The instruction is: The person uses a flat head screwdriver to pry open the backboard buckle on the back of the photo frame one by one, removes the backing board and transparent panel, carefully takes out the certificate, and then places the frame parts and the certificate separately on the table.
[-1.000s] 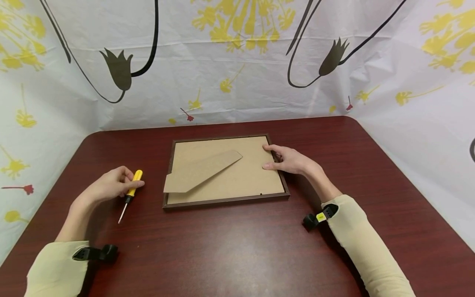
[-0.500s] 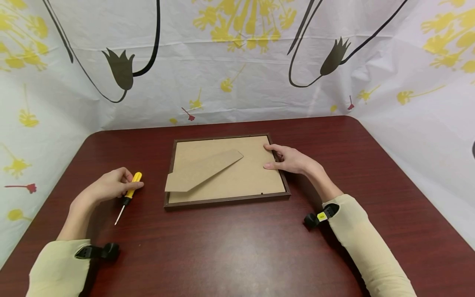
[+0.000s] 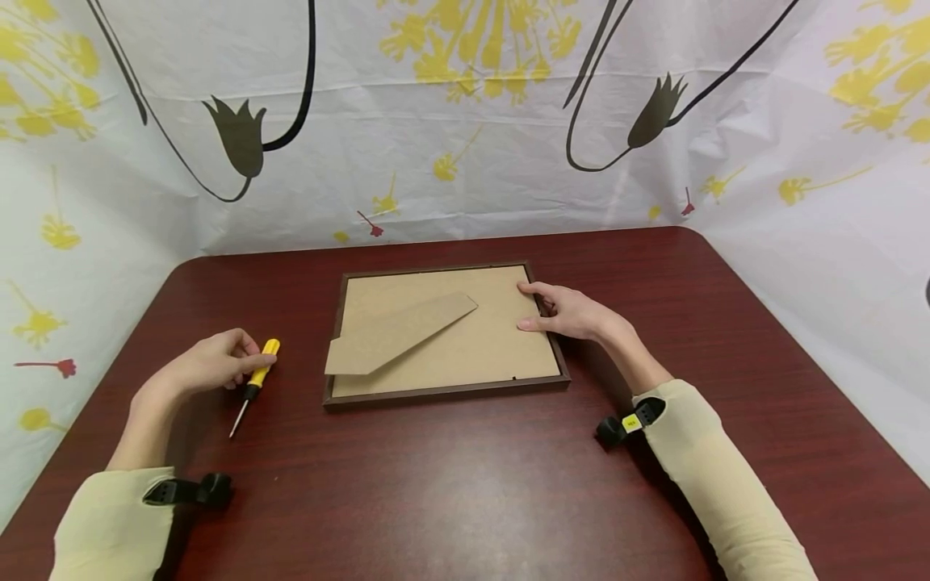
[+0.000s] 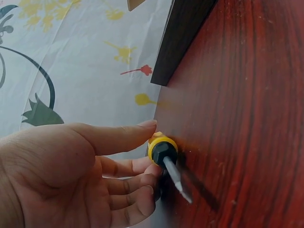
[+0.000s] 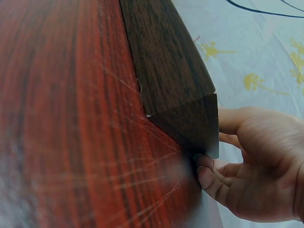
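Left hand (image 3: pixel 209 363) shifted slightly, pinching screwdriver (image 3: pixel 257 377); right hand (image 3: pixel 572 313) grips frame (image 3: pixel 450 394) holding board (image 3: pixel 494 343).

Passage, seen from here: near desk (image 3: pixel 450 492) between both sleeves (image 3: pixel 119 524). Obstacles: frame (image 3: pixel 443 396), centre; flap (image 3: pixel 400 335) across its back; screwdriver (image 3: pixel 253 388), left.

Behind the reddish-brown table (image 3: pixel 465 484) hangs a creased white sheet (image 3: pixel 508 194), patterned with yellow blooms, wrapping left and right.
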